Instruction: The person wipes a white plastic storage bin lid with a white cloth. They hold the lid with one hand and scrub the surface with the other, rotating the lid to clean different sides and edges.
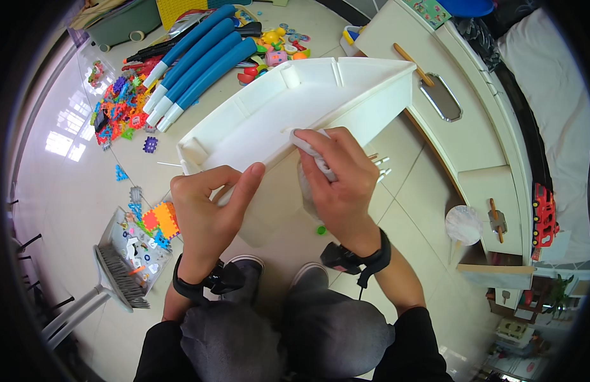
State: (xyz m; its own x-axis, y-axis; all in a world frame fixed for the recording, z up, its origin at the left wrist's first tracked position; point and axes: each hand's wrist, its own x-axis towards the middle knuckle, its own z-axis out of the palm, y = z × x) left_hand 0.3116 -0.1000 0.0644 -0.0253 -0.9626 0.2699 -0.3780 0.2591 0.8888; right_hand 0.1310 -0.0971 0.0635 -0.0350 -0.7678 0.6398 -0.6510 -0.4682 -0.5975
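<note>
A white plastic bin (280,98), shaped like a drawer, is tilted in front of me with its inside facing up. My left hand (209,205) grips its near wall, thumb on the rim and fingers mostly hidden behind. In my right hand (342,181) is a bunched white cloth (318,157), pressed against the same rim further right. Part of the cloth hangs below the fingers. Both wrists wear black straps with small devices.
Blue foam tubes (204,67) and heaped plastic toys (123,105) lie on the tiled floor at upper left. A broom (118,277) rests by a dustpan (156,260) holding small debris. White drawers (419,124) line the right side. A green cap (321,230) lies near my feet.
</note>
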